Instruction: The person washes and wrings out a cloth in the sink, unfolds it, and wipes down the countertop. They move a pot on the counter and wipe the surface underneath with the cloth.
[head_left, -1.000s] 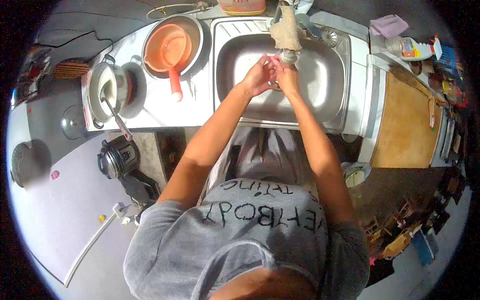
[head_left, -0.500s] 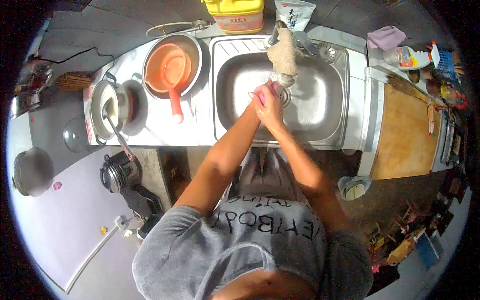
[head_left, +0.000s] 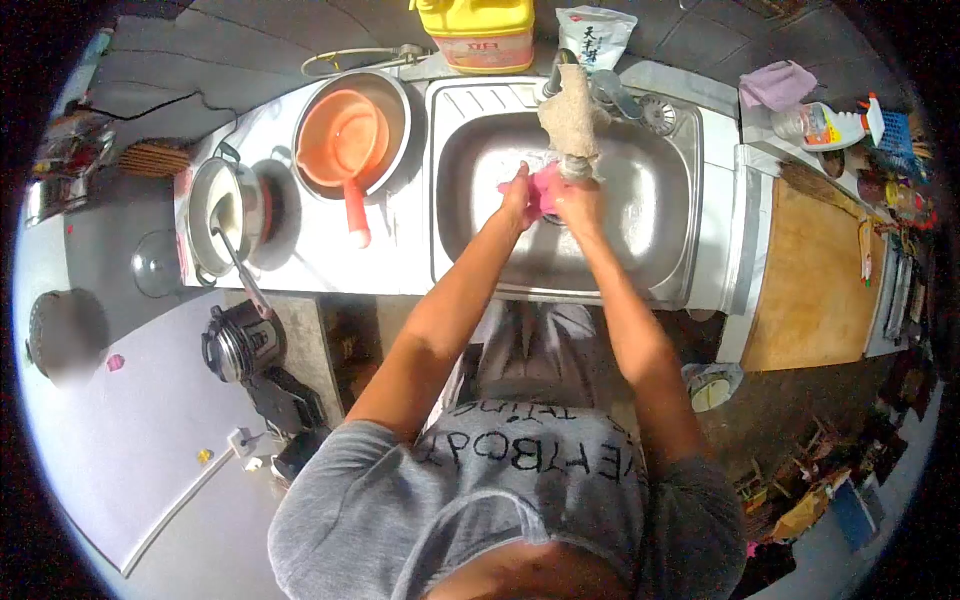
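Note:
A pink cloth is stretched between my two hands over the steel sink. My left hand grips its left side. On the other side my right hand holds the cloth close under the faucet's mouth. The faucet has a beige cloth draped over it, and its lower end hangs just above the pink cloth. Part of the drain is hidden behind the hands and the cloth.
An orange ladle lies in a steel basin left of the sink. Further left stands a pot with a spoon in it. Behind are a yellow container and a white bag. A wooden board is at right.
My hands were clasped together around the bunched pink cloth. They have moved apart, the right one to the right, and the cloth is spread between them.

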